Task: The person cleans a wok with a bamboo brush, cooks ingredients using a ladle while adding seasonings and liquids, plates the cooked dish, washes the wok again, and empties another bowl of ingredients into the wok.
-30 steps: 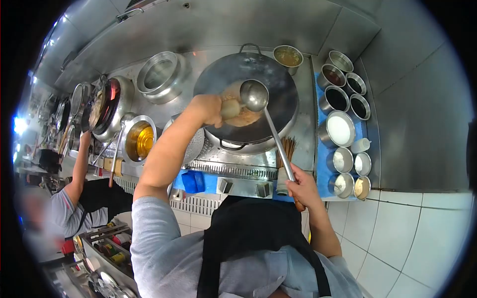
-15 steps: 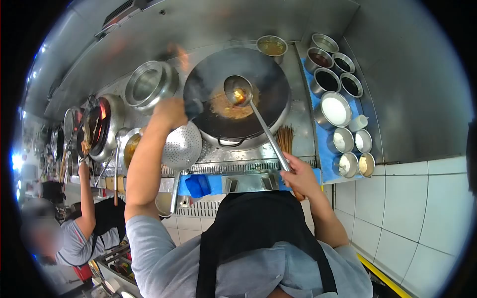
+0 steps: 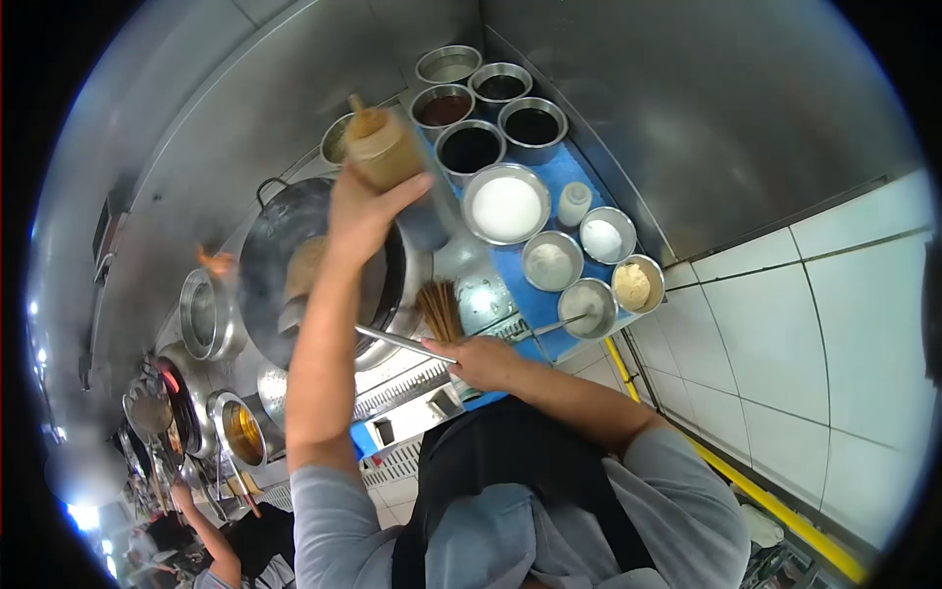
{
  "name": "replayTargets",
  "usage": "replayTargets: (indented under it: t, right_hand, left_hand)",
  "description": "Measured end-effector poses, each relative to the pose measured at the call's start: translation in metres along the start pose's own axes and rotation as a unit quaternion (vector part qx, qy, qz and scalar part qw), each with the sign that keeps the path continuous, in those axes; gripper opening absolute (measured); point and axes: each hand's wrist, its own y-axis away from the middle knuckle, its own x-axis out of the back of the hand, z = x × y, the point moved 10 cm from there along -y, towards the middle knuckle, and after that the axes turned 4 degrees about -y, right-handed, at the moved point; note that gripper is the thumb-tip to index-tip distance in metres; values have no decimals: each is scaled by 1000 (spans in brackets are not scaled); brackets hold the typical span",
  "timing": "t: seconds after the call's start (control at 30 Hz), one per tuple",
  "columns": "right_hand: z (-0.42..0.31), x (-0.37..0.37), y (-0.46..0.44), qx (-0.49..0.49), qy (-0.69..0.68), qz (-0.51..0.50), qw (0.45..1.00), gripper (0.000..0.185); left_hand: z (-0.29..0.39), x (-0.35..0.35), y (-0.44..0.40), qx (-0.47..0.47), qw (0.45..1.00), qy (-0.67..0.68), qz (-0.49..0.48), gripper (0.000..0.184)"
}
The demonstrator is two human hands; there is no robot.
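Observation:
My left hand holds a squeeze bottle of yellowish-brown sauce upright, with its nozzle upward, in front of the metal tubs. Below it, my right hand is closed round the handle of a long metal ladle; my left forearm partly hides the bowl end. Under that forearm is the large dark wok, with brownish food in it and steam rising. A bamboo brush stands beside the wok, just above my right hand.
Metal tubs of dark sauces, white powder and yellow powder sit on a blue cloth at the right, with a small white bottle. Left are a pot of oil and a co-worker's arm.
The view has turned right. My left hand has moved across from the wok's left side toward the tubs, and the bottle is now upright. My right hand still grips the ladle.

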Motion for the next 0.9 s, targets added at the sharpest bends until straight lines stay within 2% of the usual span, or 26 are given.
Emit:
replayTargets:
  t: [0.07,0.13,0.17,0.27,0.33,0.37,0.4,0.43,0.47,0.5,0.57,0.6,0.67,0.73,0.8,0.83,0.87,0.9]
  right_hand:
    - [10,9,9,-4,11,-18,1000,65]
    - [13,16,12,10,28,-34,999,66]
    - [20,12,12,0,6,-43,999,66]
    - [14,3,12,74,-10,-84,994,53]
    - [1,21,11,102,-59,-106,987,54]
    - [-2,23,7,159,-92,-66,981,53]
    - [-11,26,5,218,-129,-30,967,52]
    - [-5,30,7,187,-111,-37,975,52]
    - [1,35,9,155,-92,-45,983,52]
    - [1,38,-1,165,-97,-35,981,51]
    - [0,41,-19,168,-111,-10,979,50]
    - [-2,45,-29,167,-115,12,979,49]
    - [-17,60,-30,232,-319,41,918,48]
    - [-18,64,-36,249,-336,91,904,48]
    - [-18,61,-48,255,-168,145,941,48]
    - [-25,65,-53,268,-83,165,946,47]
    - [-4,54,-56,-112,-174,-96,974,56]
    - [10,51,-67,-70,-263,-95,958,60]
  left_hand:
    - [-7,-67,-45,-45,998,36,5,61]
    - [-12,-126,-75,-67,997,-4,32,73]
    - [-19,-155,-87,-84,995,17,45,78]
    - [-55,-223,-106,-44,998,-28,43,78]
    - [-70,-249,-105,7,998,-63,27,83]
    - [-94,-266,-110,-14,998,-59,21,83]
    - [-101,-271,-110,9,994,-104,20,80]
    - [-113,-277,-108,86,989,-122,-12,78]
    - [-115,-278,-108,91,991,-97,-11,79]
    - [-108,-272,-105,113,988,-97,-28,78]
    - [-89,-250,-101,6,993,-108,50,82]
    - [-71,-231,-91,-3,996,-86,38,80]
    - [-26,-185,-51,-21,999,-36,7,77]
    - [-2,-129,8,-114,990,-48,63,62]
    - [-18,-74,74,-83,981,-131,120,51]
    - [-23,-40,109,-69,972,-136,178,43]
    - [-45,-7,147,-12,962,-141,231,40]
    - [-67,23,183,42,947,-162,274,38]
